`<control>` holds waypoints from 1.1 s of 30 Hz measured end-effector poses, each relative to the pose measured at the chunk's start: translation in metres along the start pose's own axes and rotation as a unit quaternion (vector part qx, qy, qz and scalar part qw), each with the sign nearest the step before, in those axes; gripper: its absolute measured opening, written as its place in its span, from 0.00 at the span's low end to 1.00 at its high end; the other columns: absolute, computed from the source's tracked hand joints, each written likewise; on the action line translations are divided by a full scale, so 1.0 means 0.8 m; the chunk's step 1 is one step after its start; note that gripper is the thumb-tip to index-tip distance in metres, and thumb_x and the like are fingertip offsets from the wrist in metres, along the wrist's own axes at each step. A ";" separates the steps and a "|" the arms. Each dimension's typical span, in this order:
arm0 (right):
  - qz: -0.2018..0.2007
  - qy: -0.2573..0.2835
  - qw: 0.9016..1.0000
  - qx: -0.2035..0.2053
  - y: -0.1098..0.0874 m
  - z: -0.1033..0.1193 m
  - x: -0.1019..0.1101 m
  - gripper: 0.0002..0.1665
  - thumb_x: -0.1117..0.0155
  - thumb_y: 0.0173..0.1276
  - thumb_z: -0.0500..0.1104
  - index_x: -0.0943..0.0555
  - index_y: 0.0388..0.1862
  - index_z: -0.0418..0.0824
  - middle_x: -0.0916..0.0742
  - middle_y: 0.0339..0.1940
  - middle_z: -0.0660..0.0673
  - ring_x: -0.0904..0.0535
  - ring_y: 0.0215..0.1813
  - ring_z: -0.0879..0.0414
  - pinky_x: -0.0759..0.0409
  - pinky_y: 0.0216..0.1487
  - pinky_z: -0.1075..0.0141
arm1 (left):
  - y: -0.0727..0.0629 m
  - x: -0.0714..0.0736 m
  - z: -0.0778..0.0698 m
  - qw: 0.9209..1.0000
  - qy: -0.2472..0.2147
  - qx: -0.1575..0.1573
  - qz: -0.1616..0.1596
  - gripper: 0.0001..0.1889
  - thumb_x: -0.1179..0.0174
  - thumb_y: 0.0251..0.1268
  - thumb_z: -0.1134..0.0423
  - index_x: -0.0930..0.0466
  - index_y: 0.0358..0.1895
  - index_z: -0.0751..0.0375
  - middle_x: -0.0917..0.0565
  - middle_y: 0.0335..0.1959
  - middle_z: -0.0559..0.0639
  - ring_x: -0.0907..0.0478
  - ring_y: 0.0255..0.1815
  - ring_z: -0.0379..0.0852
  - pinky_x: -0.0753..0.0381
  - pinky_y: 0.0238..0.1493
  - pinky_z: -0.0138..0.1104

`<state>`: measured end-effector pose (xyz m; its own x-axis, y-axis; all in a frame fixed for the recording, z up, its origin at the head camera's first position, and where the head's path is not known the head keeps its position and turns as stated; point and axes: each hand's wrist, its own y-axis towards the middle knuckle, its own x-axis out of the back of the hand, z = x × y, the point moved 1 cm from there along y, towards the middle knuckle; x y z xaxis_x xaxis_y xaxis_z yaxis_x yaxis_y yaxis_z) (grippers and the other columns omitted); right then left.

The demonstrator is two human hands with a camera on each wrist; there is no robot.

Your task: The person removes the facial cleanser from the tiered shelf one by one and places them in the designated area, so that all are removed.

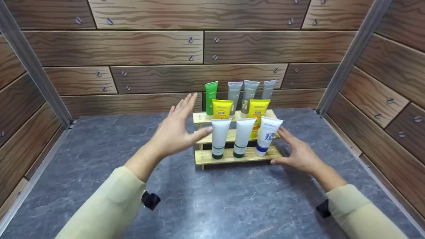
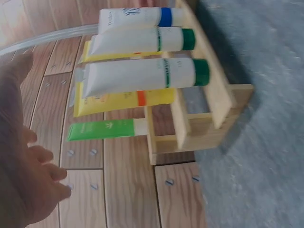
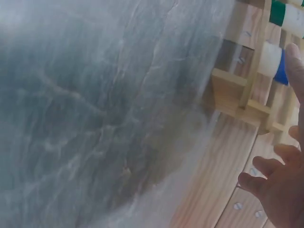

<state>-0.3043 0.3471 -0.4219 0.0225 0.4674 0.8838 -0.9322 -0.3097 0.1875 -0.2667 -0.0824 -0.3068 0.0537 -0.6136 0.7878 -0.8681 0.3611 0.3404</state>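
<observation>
A three-step wooden rack (image 1: 237, 158) holds upright squeeze tubes. On its front step stand two white tubes with dark green caps, the left one (image 1: 220, 136) and the middle one (image 1: 244, 136), plus a white tube with a blue band (image 1: 267, 135), leaning slightly right. Behind them are two yellow tubes (image 1: 222, 108); a green tube (image 1: 211, 98) and three grey tubes (image 1: 250, 94) fill the back step. My left hand (image 1: 174, 132) is spread left of the rack, thumb tip overlapping the left white tube's edge. Beside the rack's right end, my right hand (image 1: 300, 154) has thumb and fingers apart, fingertips close by the blue-banded tube.
The rack stands on a grey marbled tabletop (image 1: 212, 202). Wood-plank-patterned panels (image 1: 152, 48) rise behind and on both sides, with metal strips (image 1: 348, 53) at the corners. Each sleeve cuff has a small black device (image 1: 151, 200) near it.
</observation>
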 end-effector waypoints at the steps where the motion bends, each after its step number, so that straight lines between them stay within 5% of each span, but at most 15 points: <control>1: 0.003 0.005 1.000 -0.001 0.002 -0.002 -0.004 0.74 0.14 0.52 0.63 0.45 0.88 0.41 0.44 0.88 0.37 0.42 0.81 0.27 0.44 0.76 0.30 | 0.004 0.001 0.001 1.000 -0.017 -0.003 -0.004 0.57 0.43 0.69 0.25 0.61 0.89 0.48 0.56 0.88 0.48 0.58 0.87 0.54 0.62 0.85 0.49; 7: 0.018 0.027 0.999 -0.012 0.008 -0.014 -0.016 0.72 0.12 0.52 0.55 0.45 0.88 0.41 0.45 0.88 0.39 0.44 0.82 0.29 0.46 0.78 0.32 | 0.027 0.002 0.005 0.995 -0.092 -0.018 -0.027 0.52 0.41 0.72 0.30 0.55 0.88 0.47 0.49 0.87 0.47 0.48 0.85 0.51 0.46 0.83 0.48; 15: 0.025 0.035 0.999 -0.020 0.009 -0.021 -0.015 0.67 0.13 0.55 0.53 0.42 0.86 0.38 0.43 0.87 0.36 0.44 0.82 0.28 0.47 0.79 0.33 | 0.063 -0.003 0.009 0.985 -0.171 0.000 -0.024 0.45 0.43 0.76 0.33 0.52 0.88 0.42 0.44 0.86 0.48 0.41 0.83 0.53 0.39 0.80 0.49; 22: 0.017 0.038 0.999 -0.018 0.011 -0.016 -0.010 0.66 0.14 0.56 0.54 0.41 0.85 0.38 0.42 0.87 0.37 0.42 0.81 0.28 0.46 0.79 0.33 | 0.094 -0.004 0.022 0.964 -0.265 0.000 -0.035 0.41 0.43 0.80 0.40 0.48 0.87 0.49 0.43 0.86 0.49 0.41 0.84 0.51 0.36 0.79 0.42; 33: 0.013 0.031 0.999 -0.009 0.014 -0.011 -0.016 0.62 0.15 0.58 0.54 0.38 0.84 0.35 0.40 0.86 0.36 0.40 0.81 0.29 0.44 0.79 0.34 | 0.122 -0.017 0.044 0.948 -0.314 0.001 -0.058 0.33 0.39 0.82 0.54 0.37 0.84 0.49 0.32 0.81 0.57 0.30 0.77 0.53 0.26 0.73 0.43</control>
<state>-0.3180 0.3447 -0.4350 -0.0234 0.5103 0.8597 -0.9385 -0.3076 0.1570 -0.3695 -0.0639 -0.3022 -0.1559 -0.9462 0.2836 -0.8750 0.2655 0.4048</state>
